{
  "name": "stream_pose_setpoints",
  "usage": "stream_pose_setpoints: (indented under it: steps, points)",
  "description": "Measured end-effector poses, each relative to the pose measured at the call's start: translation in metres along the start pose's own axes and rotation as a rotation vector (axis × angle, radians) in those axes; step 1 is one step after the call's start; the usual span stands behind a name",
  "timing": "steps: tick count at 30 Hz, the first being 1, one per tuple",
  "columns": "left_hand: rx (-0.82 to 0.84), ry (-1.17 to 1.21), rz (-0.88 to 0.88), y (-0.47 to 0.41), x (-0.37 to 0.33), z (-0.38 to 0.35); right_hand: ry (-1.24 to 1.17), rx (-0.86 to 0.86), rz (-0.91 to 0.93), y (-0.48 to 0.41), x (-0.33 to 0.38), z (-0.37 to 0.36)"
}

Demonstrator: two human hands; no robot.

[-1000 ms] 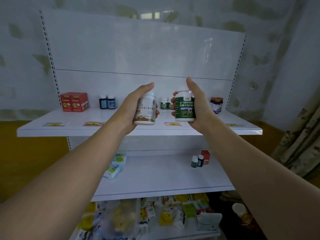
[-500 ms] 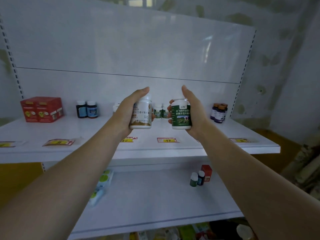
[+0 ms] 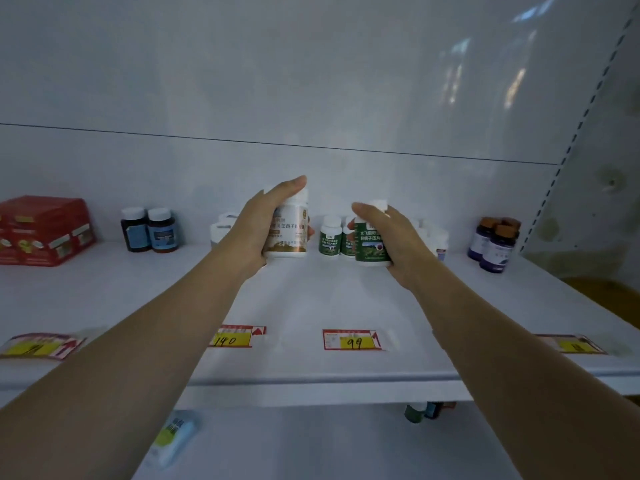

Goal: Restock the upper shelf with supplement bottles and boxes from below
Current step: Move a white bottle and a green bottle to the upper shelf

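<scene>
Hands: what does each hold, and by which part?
The left hand holds the white bottle by its side; the right hand, the green bottle likewise.

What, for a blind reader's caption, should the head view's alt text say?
Two hands hold supplement bottles at the upper shelf: the left hand grips a white-and-gold bottle, the right hand a green-labelled bottle. Similar green bottles, dark bottles and red boxes stand along the back.
</scene>
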State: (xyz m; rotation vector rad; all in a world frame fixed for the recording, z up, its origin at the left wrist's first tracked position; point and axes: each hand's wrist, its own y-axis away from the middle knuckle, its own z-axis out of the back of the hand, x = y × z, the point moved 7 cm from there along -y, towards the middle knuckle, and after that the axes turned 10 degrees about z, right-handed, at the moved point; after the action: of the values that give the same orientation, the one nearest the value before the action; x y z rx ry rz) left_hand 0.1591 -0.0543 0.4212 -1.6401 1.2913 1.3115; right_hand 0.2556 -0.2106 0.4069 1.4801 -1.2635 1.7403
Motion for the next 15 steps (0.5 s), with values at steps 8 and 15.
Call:
stream_pose_setpoints:
  steps: [8, 15]
  points:
    - [0.053, -0.042, 0.007, -0.061, -0.002, 0.019, 0.256, 0.050, -0.029, -0.049, -0.055, -0.019]
    - [0.105, -0.056, -0.023, -0.089, -0.009, 0.029, 0.515, 0.059, -0.056, -0.071, -0.088, -0.020]
